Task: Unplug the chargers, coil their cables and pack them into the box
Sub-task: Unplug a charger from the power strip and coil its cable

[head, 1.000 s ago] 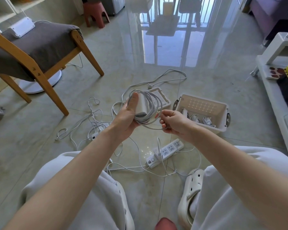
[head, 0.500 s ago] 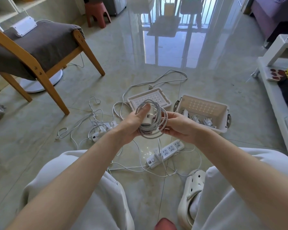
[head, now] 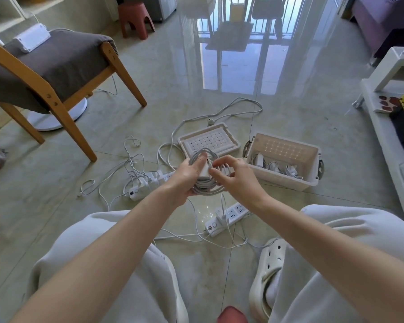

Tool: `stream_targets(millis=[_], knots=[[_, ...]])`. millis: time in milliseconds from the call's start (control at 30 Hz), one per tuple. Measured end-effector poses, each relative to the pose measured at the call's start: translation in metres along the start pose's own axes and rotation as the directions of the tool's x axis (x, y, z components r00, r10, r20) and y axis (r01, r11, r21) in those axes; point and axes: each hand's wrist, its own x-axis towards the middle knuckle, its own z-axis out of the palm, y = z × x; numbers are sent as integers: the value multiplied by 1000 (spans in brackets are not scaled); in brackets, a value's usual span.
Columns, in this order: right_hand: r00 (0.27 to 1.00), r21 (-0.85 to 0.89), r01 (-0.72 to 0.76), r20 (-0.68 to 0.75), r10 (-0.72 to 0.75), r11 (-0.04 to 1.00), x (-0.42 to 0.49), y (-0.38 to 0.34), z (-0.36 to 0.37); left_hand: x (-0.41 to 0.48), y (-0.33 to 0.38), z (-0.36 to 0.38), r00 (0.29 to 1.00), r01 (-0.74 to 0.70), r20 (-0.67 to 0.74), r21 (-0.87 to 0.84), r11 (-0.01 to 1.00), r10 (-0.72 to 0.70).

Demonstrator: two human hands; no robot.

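My left hand point(head: 188, 176) grips a white charger point(head: 204, 172) with its cable coiled point(head: 208, 186) around it, thumb on top. My right hand point(head: 236, 176) pinches the cable at the coil's right side. The white box point(head: 313, 173) sits on the floor to the right, with several coiled chargers point(head: 275, 167) inside. Its lid point(head: 233, 139) lies just behind my hands. A power strip point(head: 229, 216) with one charger plugged in lies below my hands. A second power strip point(head: 147, 183) with several chargers lies to the left among loose cables.
A wooden chair with a grey cushion point(head: 56, 59) stands at the left, a white device point(head: 32, 39) on it. A white shelf unit point(head: 387, 127) lines the right edge. A red stool point(head: 135, 17) stands at the back. My knees and a white clog point(head: 269, 273) are below.
Both hands have lowered with the coil toward the floor. My right hand has moved in closer onto the coil, and the loops look tighter around the charger.
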Motion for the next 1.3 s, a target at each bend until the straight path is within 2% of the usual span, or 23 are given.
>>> stream_targets(millis=[100,167,233,300,367,500,600,767,833,900,1000,1100,1200,1300], knots=[[999,-72,52,-12,-53,996,0,1,-4,-1,-1,0,1000,-10,17,45,999,9],[974,-262,186,-79,-213,947,-1,2,-5,-2,-1,0,999,-24,27,84,996,22],[926,-360,292,-127,-357,886,-2,2,-2,-3,-1,1,999,-35,38,104,994,32],[901,-321,341,-156,-404,884,-2,1,2,-4,-2,3,997,-53,57,113,992,47],[892,-204,381,-178,-416,902,-6,-5,4,-2,-2,5,997,-64,60,117,991,57],[928,169,332,-233,-290,928,-13,-17,2,2,-2,6,997,-58,-33,201,978,66],[958,409,240,-247,-146,880,-13,-23,0,3,-2,7,997,-70,-25,171,983,75],[966,507,139,-260,-3,850,-6,-25,-13,3,3,9,988,-141,-52,122,982,148],[962,563,37,-245,124,826,4,-19,-21,3,4,9,973,-215,-62,114,970,222],[944,603,-127,-171,282,788,14,-12,-26,1,5,10,952,-289,-72,118,950,299],[910,584,-293,-71,407,757,23,-4,-29,-7,6,13,912,-387,-73,170,907,403],[915,463,-360,3,404,810,25,1,-30,-16,10,16,861,-490,-19,231,840,508],[934,289,-356,65,352,889,24,2,-28,-18,14,14,838,-528,-19,230,818,546],[961,198,-276,71,266,941,23,-1,-28,-16,16,9,858,-500,-41,163,850,513]])
